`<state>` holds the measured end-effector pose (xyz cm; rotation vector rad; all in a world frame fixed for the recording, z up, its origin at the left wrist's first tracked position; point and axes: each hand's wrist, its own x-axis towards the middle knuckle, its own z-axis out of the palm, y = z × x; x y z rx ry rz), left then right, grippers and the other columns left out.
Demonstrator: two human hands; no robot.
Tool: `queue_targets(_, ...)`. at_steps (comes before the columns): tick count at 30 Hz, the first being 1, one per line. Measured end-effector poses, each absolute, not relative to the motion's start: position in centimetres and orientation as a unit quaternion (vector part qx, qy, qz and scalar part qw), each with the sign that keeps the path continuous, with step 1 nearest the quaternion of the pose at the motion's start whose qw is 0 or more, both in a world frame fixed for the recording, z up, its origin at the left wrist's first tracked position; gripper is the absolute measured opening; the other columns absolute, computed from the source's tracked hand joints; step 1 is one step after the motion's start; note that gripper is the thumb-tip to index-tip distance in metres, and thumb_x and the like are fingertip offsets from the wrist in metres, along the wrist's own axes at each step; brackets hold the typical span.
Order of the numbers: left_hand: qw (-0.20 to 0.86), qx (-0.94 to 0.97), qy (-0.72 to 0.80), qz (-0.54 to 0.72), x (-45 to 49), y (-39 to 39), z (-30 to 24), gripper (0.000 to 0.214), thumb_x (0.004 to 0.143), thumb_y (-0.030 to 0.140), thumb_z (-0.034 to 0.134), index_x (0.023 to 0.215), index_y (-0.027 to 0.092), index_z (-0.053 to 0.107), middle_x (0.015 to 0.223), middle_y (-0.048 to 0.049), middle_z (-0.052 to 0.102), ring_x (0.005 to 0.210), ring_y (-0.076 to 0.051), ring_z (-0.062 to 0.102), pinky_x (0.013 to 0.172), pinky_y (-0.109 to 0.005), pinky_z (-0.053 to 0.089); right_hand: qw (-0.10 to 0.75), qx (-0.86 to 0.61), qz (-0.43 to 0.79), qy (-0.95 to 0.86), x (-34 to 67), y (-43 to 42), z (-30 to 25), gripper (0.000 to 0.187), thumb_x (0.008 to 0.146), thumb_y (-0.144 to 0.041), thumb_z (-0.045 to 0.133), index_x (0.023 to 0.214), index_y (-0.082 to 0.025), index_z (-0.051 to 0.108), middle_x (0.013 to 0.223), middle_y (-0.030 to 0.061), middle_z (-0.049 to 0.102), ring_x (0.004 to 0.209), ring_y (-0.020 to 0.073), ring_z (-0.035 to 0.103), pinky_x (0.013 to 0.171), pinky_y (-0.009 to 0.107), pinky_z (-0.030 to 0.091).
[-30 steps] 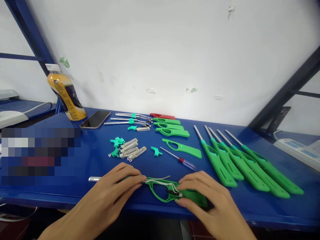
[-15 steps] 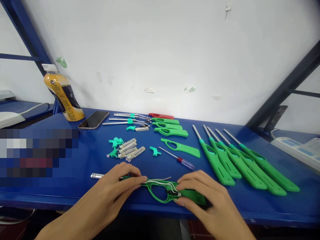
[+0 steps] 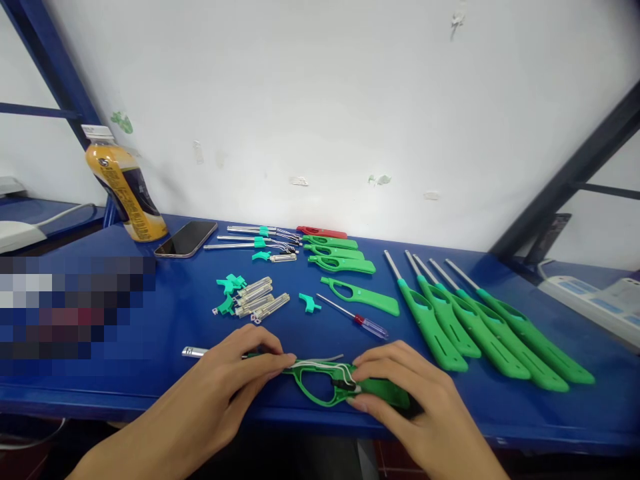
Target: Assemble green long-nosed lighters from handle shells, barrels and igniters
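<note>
At the table's front edge, a green lighter handle shell (image 3: 383, 389) lies lengthwise with its inside facing up. My left hand (image 3: 245, 367) pinches its narrow neck, and a metal tube (image 3: 194, 352) sticks out left beyond the fingers. My right hand (image 3: 415, 383) is closed around the wider end, thumb below and fingers above. White wires (image 3: 325, 365) run along the shell above its trigger loop. A black connector (image 3: 345, 385) sits by my right fingertips. A loose teal trigger (image 3: 309, 303) and a screwdriver (image 3: 373, 327) lie just behind.
Several assembled green lighters (image 3: 470, 327) lie at right. Clear gas tanks (image 3: 255, 297) and teal triggers (image 3: 231, 285) are heaped left of centre. Farther back lie metal tubes with wires (image 3: 240, 239), green shells (image 3: 340, 263) and a red shell (image 3: 323, 232). A phone (image 3: 187, 239) and bottle (image 3: 125, 183) stand back left.
The view has shifted very slightly. Both hands keep the same hold on the lighter shell, with hardly any movement.
</note>
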<state>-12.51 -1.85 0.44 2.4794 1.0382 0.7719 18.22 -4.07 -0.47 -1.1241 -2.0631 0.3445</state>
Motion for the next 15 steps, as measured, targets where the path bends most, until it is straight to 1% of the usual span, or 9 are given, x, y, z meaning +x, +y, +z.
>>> queue_targets(3, 0.154, 0.876, 0.363, 0.276, -12.61, -1.93, 0.24, 0.044, 0.113, 0.012, 0.046, 0.144, 0.040, 0.063, 0.129, 0.0006, 0.064, 0.118, -0.011, 0.065, 0.101, -0.019, 0.053, 0.371, -0.442, 0.132, -0.806, 18.26, -4.17, -0.43, 0.011, 0.097, -0.031, 0.081, 0.105, -0.038, 0.075, 0.108, -0.0078, 0.078, 0.098, 0.0133, 0.075, 0.089, 0.022, 0.059)
queue_targets(8, 0.138, 0.879, 0.365, 0.275, -12.78, -1.90, 0.21, 0.040, 0.113, 0.014, 0.046, 0.137, 0.037, 0.068, 0.127, -0.0011, 0.065, 0.116, -0.013, 0.067, 0.099, -0.019, 0.056, 0.372, -0.440, 0.131, -0.806, 18.28, -4.19, -0.44, 0.007, 0.099, -0.034, 0.079, 0.104, -0.038, 0.076, 0.109, -0.0082, 0.078, 0.100, 0.0123, 0.075, 0.091, 0.021, 0.059)
queue_targets(12, 0.122, 0.884, 0.362, 0.270, -12.72, -1.95, 0.37, 0.047, 0.110, 0.009, 0.045, 0.142, 0.037, 0.066, 0.127, -0.0024, 0.067, 0.114, -0.014, 0.068, 0.096, -0.020, 0.057, 0.366, -0.443, 0.131, -0.808, 18.22, -4.13, -0.45, 0.002, 0.099, -0.033, 0.078, 0.099, -0.035, 0.077, 0.110, -0.0060, 0.078, 0.100, 0.0131, 0.076, 0.091, 0.022, 0.060)
queue_targets(15, 0.111, 0.889, 0.355, 0.268, -12.59, -2.10, 0.54, 0.054, 0.108, 0.005, 0.045, 0.147, 0.036, 0.064, 0.126, -0.0034, 0.068, 0.114, -0.015, 0.069, 0.097, -0.022, 0.058, 0.359, -0.441, 0.130, -0.812, 18.20, -4.11, -0.38, 0.003, 0.100, -0.031, 0.078, 0.097, -0.032, 0.077, 0.111, -0.0034, 0.077, 0.099, 0.0146, 0.076, 0.090, 0.023, 0.061)
